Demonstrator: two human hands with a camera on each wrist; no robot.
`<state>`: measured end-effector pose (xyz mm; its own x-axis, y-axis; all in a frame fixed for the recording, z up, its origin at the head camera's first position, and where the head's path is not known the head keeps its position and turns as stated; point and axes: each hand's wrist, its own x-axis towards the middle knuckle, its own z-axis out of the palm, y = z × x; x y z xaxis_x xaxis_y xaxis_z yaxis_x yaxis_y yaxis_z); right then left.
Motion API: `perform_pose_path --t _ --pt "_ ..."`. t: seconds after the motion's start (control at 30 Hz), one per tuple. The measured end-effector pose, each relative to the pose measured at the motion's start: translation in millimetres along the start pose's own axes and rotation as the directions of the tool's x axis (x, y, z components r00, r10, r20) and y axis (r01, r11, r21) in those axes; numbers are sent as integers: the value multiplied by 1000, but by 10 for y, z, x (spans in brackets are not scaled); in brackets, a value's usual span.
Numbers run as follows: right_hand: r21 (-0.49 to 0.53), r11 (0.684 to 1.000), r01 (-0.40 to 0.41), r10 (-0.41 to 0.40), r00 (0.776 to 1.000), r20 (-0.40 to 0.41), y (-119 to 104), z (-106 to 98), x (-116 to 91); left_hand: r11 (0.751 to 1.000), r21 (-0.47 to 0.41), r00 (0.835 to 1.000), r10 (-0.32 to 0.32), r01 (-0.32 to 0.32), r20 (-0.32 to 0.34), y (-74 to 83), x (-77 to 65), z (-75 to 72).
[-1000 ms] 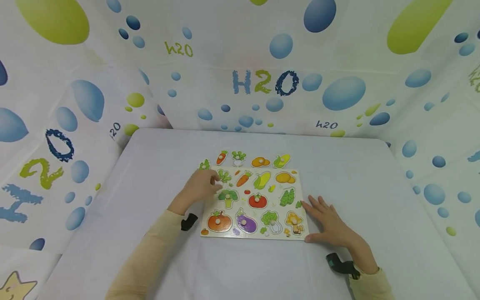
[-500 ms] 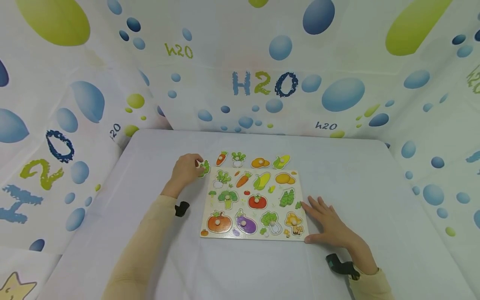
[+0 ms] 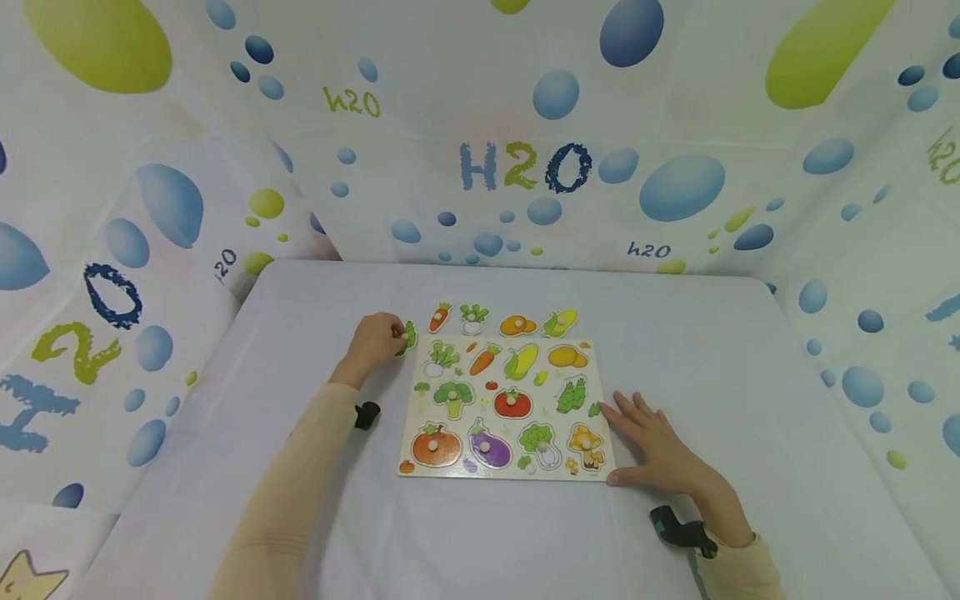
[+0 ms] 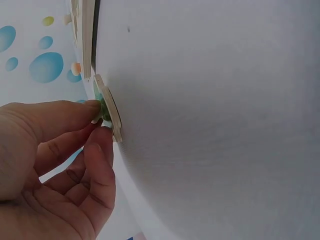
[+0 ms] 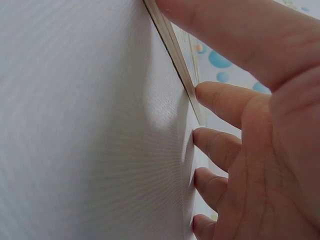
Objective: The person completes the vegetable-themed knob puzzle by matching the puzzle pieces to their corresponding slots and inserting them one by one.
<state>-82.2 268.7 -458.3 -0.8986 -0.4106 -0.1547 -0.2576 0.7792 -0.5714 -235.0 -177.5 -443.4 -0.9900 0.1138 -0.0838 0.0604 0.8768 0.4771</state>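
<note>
With thumb and fingertips, my left hand [image 3: 375,343] pinches the knob of a green asparagus puzzle piece [image 3: 409,337], just beyond the upper left corner of the wooden puzzle board [image 3: 471,410]. The left wrist view shows the piece's pale wooden edge [image 4: 115,117] by the white cloth; whether it touches the cloth I cannot tell. My right hand [image 3: 651,440] lies spread at the board's right side, thumb and index fingertip against its edge [image 5: 175,55]. Knobbed broccoli [image 3: 453,398], tomato [image 3: 512,403], pumpkin [image 3: 435,448], eggplant [image 3: 491,450], cabbage and mushroom pieces sit in the board.
Behind the board lie loose carrot [image 3: 439,317], turnip [image 3: 474,318], potato [image 3: 517,325] and corn [image 3: 560,323] pieces. The board's asparagus picture [image 3: 572,395] shows no knob. A white cloth [image 3: 495,542] covers the table; patterned curtains [image 3: 420,100] hang around it.
My left hand has moved left, off the board's upper left part, to the asparagus piece, and now pinches its knob. The right hand has stayed at the board's edge.
</note>
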Motion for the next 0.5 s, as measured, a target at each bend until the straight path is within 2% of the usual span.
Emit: perform_pose_path --t 0.3,0.5 --pt "-9 1000 -4 4 1000 4 3 -6 9 1000 7 1000 -15 15 11 26 6 -15" --pt "-3 1000 -4 4 1000 -2 2 -1 6 1000 1 1000 2 -2 6 5 8 -2"
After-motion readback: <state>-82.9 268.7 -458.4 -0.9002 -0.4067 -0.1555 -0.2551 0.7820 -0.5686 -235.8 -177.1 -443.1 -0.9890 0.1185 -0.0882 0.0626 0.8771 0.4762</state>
